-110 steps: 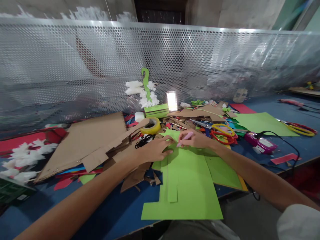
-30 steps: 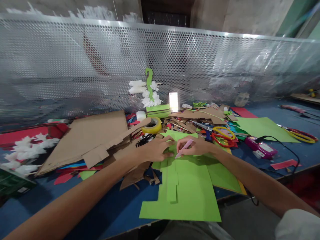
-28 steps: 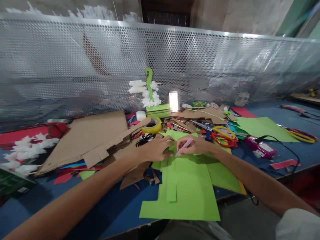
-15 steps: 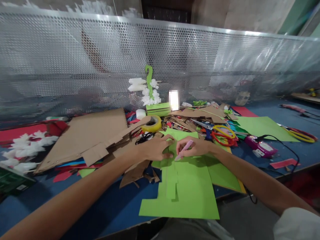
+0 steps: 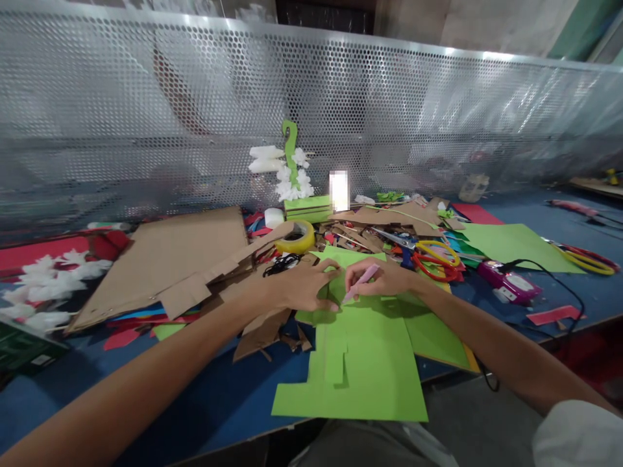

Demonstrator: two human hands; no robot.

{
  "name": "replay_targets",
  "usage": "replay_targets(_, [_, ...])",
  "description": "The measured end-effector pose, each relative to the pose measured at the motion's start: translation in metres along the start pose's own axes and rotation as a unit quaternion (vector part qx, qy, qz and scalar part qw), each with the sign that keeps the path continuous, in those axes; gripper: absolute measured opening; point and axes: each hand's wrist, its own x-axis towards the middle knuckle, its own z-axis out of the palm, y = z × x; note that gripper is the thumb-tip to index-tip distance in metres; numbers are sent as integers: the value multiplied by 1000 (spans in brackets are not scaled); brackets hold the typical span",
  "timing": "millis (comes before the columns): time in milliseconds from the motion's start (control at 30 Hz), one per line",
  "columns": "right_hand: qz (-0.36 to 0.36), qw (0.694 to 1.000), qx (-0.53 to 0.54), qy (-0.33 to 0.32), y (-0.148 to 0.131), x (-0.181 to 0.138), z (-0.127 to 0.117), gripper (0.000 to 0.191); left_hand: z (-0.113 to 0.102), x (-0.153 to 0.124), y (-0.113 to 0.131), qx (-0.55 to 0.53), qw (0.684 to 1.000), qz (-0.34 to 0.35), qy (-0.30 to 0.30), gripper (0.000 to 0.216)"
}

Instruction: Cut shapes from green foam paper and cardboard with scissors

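My right hand (image 5: 387,280) grips a pink pen (image 5: 366,275), its tip down on a green paper sheet (image 5: 377,363). The sheet has a cut, stepped left edge and reaches toward the table's front edge. A narrow green paper piece (image 5: 335,366) lies on top of it. Just left of the pen, my left hand (image 5: 309,285) rests on the green paper with thumb and fingers spread, holding nothing. The pen tip is close to my left thumb. What lies under my palms is hidden.
Behind my hands are a yellow tape roll (image 5: 298,239), scissors (image 5: 435,256) and cardboard scraps. A large cardboard sheet (image 5: 180,253) lies left. A purple device (image 5: 509,282) with a black cord sits right. A perforated metal panel (image 5: 233,104) stands along the back.
The pen tip has shifted slightly on the green paper, and the pen leans a little lower. My left hand stays nearly in place. The view has tilted slightly.
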Motion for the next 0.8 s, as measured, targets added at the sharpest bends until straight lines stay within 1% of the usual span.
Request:
replay_targets(100, [11,999,-26,15,0,0,1,18,1,0,-1,-4,1000,5,1,67])
replay_targets(267, [-7,1000,6,-28,1,0,3,20,1,-1,-2,-2,1000,13,-7,67])
replay_targets(433, [2,1000,-17,4,0,1,3,17,1,-1,-3,-9,1000,13,-7,70])
replay_targets(633, [-17,999,19,-42,5,1,4,21,3,-1,-3,-15,1000,16,-5,68])
replay_targets(733, [-14,999,12,-26,6,1,4,19,4,-1,-4,-17,1000,11,2,67])
replay_targets(800, [-13,999,12,-27,6,1,4,19,5,0,-5,-19,1000,10,2,68])
